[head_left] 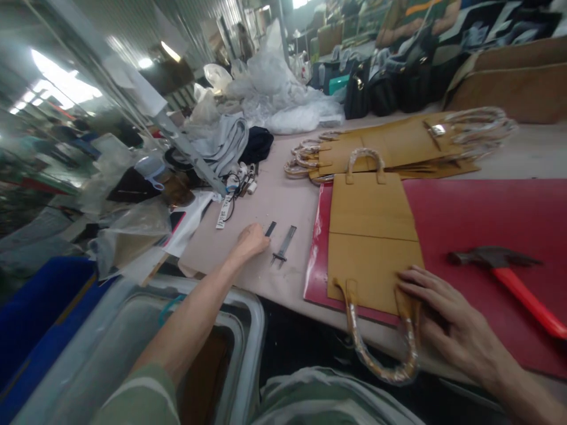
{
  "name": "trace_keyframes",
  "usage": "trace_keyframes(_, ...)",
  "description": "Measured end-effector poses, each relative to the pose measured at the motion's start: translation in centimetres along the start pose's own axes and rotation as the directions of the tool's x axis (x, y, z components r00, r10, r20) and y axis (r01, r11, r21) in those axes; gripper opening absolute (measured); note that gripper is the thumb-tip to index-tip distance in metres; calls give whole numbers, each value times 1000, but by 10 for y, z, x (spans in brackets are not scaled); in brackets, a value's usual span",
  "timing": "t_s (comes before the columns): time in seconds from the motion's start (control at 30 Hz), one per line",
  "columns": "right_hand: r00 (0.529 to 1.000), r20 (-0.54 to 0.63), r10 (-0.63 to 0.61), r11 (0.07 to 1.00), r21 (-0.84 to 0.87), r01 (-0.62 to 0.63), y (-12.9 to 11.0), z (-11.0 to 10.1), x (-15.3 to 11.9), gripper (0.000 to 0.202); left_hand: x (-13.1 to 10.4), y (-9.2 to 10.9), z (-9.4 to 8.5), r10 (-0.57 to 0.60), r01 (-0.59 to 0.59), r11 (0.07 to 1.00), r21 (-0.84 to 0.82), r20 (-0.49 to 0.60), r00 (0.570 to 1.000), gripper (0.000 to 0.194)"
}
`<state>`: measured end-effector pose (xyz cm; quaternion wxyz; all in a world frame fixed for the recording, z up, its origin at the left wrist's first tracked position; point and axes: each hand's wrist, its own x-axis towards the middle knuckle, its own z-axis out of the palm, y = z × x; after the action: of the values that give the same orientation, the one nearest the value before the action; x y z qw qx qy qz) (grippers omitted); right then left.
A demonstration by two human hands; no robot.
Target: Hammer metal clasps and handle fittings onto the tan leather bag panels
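My left hand is closed at the left of the table, fingers pinched on a short dark flat metal tool whose exact kind is unclear. Just right of it lies a grey metal tool with a slim shaft and thin prongs, like a small caliper. My right hand rests with fingers stretched over the lower right corner of a tan leather bag panel. One plastic-wrapped handle stands at the panel's far end; another wrapped handle hangs past the table's near edge.
Under the panel is a red mat, with a red-handled claw hammer on its right. Behind lies a stack of tan panels. Clear plastic wrapping and black bags stand farther back. A grey bin sits below left.
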<state>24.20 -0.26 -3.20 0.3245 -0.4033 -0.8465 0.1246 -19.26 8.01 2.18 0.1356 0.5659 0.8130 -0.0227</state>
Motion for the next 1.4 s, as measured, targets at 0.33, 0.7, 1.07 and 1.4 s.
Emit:
trace_keyframes(0.33,1000,14,16,999,31,-17,-17,-10,5,52,-2,-33,8,48,-29,882,-470,28,998,22)
trace_keyframes(0.7,999,22,26,999,36,-27,-23,-11,7,51,-76,29,27,290,170,-11,-985,159,944,47)
trace_keyframes(1.07,999,20,50,997,65,-51,-24,-13,8,52,-136,121,68,435,-253,-26,-967,-239,868,18)
trace_keyframes(1.4,999,-42,17,995,96,-12,-22,-11,7,51,-141,122,85,486,-555,132,-821,-434,759,18)
